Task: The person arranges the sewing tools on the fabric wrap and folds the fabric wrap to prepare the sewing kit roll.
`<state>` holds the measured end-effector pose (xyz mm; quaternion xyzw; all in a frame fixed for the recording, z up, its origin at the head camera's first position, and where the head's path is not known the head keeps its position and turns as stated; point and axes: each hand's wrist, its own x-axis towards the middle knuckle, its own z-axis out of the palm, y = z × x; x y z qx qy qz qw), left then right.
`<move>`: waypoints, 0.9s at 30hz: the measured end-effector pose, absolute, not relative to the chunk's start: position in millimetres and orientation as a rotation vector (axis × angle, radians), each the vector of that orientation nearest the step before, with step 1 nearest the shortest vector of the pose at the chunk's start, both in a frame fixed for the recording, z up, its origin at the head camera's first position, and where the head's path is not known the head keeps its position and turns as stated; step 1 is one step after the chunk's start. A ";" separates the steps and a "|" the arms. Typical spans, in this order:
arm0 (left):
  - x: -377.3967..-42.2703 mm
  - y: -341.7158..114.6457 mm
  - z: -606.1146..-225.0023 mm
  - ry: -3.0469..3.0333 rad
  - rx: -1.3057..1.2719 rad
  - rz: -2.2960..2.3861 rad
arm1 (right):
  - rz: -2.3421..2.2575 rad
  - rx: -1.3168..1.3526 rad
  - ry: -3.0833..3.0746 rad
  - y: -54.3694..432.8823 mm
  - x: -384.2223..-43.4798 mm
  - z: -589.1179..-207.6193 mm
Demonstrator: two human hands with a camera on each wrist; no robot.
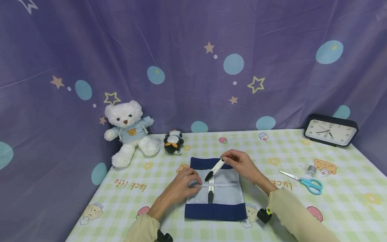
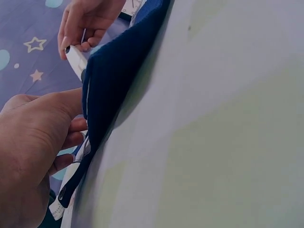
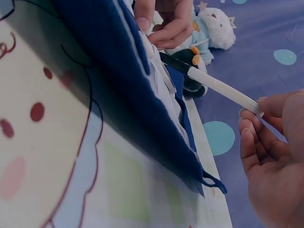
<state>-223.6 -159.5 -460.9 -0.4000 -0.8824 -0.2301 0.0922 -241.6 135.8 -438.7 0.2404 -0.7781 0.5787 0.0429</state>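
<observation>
A navy-and-grey cloth case point(image 1: 214, 212) lies spread open, a thin pale band point(image 1: 226, 185) running across its middle. One white marker with a black cap point(image 1: 211, 194) lies on the grey part, passing under the band. My right hand point(image 1: 243, 165) pinches the end of a second white marker point(image 3: 223, 90) between thumb and fingers. That marker slants over the case, its black cap pointing down toward the band. At the case's left side, my left hand point(image 1: 182, 185) pinches the band's left end with thumb and finger; the navy cloth partly hides these fingertips in the left wrist view.
Scissors with blue handles point(image 1: 312, 185) lie on the right, beside a small grey cylinder point(image 1: 311, 170). A black-framed clock point(image 1: 331, 130) stands at the back right. A white teddy bear point(image 1: 130, 132) and a penguin plush point(image 1: 173, 142) sit at the back left, against the purple curtain point(image 1: 181, 50).
</observation>
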 end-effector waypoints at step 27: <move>-224.0 -155.4 -460.5 -2.622 -1.200 -0.676 | 1.582 0.803 -2.433 119.5 -258.8 -431.7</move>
